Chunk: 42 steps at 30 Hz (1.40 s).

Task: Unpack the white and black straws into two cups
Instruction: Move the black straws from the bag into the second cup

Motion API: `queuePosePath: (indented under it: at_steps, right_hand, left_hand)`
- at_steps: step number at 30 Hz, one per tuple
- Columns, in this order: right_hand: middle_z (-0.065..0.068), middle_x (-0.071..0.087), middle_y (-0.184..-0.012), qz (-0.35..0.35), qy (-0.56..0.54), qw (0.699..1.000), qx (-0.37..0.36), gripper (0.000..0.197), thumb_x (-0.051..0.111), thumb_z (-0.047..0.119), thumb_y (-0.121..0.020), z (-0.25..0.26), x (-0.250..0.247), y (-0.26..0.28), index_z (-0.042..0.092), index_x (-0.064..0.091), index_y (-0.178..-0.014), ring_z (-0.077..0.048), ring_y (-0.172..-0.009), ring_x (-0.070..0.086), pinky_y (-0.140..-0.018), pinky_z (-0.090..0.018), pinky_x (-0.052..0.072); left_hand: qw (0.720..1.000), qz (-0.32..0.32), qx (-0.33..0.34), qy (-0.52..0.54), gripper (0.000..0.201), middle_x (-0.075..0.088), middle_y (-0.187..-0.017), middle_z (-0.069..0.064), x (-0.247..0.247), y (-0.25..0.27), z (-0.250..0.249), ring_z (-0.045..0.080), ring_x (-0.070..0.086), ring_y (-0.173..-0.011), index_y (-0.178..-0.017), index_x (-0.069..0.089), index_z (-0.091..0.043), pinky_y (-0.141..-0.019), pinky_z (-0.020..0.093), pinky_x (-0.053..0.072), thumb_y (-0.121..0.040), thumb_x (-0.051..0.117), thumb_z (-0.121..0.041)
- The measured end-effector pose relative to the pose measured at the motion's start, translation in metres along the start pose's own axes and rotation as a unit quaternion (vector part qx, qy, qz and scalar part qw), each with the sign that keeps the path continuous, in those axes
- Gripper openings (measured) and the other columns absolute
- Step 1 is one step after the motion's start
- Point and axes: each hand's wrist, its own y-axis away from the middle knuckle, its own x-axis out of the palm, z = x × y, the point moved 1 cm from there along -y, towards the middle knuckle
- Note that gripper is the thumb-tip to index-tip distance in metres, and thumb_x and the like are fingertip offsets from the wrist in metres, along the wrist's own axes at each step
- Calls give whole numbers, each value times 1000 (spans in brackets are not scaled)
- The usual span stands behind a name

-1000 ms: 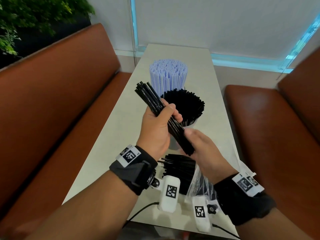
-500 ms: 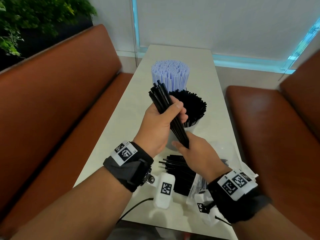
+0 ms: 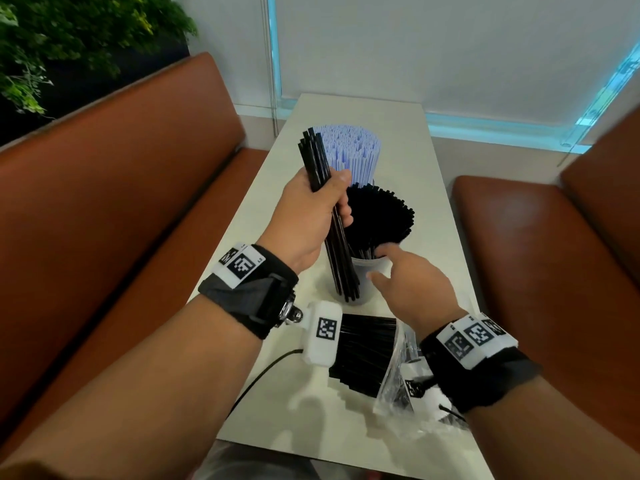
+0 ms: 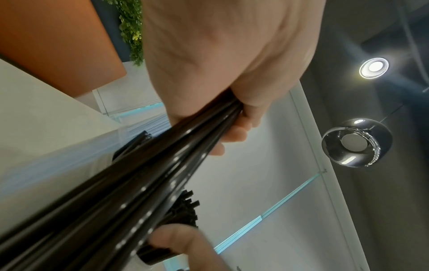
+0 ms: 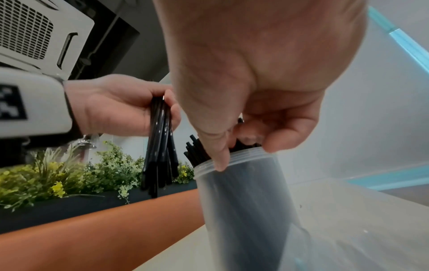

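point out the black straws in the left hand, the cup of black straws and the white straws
black straws point(image 3: 317, 168), head view, upper shafts above the left hand
cup point(image 5: 243, 201), right wrist view, translucent side wall
white straws point(image 3: 353, 150), head view, top ends of the bundle

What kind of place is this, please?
Probably a café or restaurant booth: two brown leather-like benches face each other across a long pale table, a round pendant lamp hangs overhead, and cups of white straws and black straws stand ready.

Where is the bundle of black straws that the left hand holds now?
In the head view, the left hand holds the bundle of black straws nearly upright, left of the cup of black straws, with the white straws behind it.
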Motion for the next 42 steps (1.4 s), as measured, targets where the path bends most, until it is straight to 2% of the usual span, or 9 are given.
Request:
queuePosePath:
  at_steps: [5,10,19,23,27,29,32,37,42]
  right_hand:
    - [4,57,-87,26,-37,999,-4,12,51,40,-98,-5,11,-11,29,57,-98,-18,-74,53,-53,-26,31]
    - [5,51,-84,15,-33,999,-15,14,54,40,-98,-10,15,-13,28,59,-104,-21,-78,51,-61,-31,35]
    - [5,48,-88,2,-27,999,-20,17,53,42,-100,-11,16,-11,29,58,-110,-22,-83,47,-65,-33,35]
    - [5,49,-89,3,-32,999,-26,19,52,42,-101,-10,16,-10,28,57,-113,-22,-84,48,-64,-33,36]
    - [3,51,-91,17,-32,999,-18,19,51,42,-100,-10,15,-11,29,57,-112,-23,-87,50,-67,-34,39]
    - [3,50,-91,16,-30,999,-20,19,51,42,-100,-9,14,-11,28,57,-112,-23,-87,50,-67,-34,39]
    - [3,49,-89,13,-32,999,-22,19,52,40,-100,-8,13,-10,26,58,-111,-23,-84,47,-67,-34,37]
    - [4,49,-89,15,-30,999,-21,18,52,39,-100,-6,13,-10,26,58,-111,-23,-86,48,-67,-34,38]
    - [-2,54,-93,14,-36,999,-35,22,47,33,-101,-4,11,-8,25,62,-116,-30,-91,58,-70,-37,46]
  left_hand:
    - [994,-80,35,67,13,52,-58,-4,7,-24,-9,15,49,-53,-91,51,-14,-59,36,49,-100,59,-14]
    - [983,-144,91,64,12,53,-57,-5,6,-36,-6,17,52,-52,-92,50,-15,-63,38,49,-99,59,-18]
    - [943,-20,98,-319,24,68,-86,7,3,-24,36,19,66,-88,-85,65,-12,-81,37,55,-86,73,-35]
    - [917,48,48,-392,38,61,-120,7,-4,-23,43,26,57,-120,-108,67,-21,-104,44,47,-78,82,-38]
    - [933,-17,108,-342,89,31,-147,-3,-8,-21,31,6,33,-136,-147,34,-29,-109,15,27,-75,79,-53]
    - [905,-18,186,-381,84,30,-150,-2,-3,-19,26,4,29,-137,-151,30,-24,-107,5,19,-84,71,-53]
    - [813,80,215,-535,51,42,-145,8,8,-14,33,20,39,-134,-140,48,-10,-116,30,32,-100,56,-39]
    - [785,64,250,-563,60,36,-153,11,3,-12,40,24,31,-142,-146,44,-8,-117,37,29,-99,52,-45]
    - [669,171,220,-689,63,22,-164,12,9,-2,60,28,14,-153,-152,35,-10,-124,46,13,-103,44,-48]
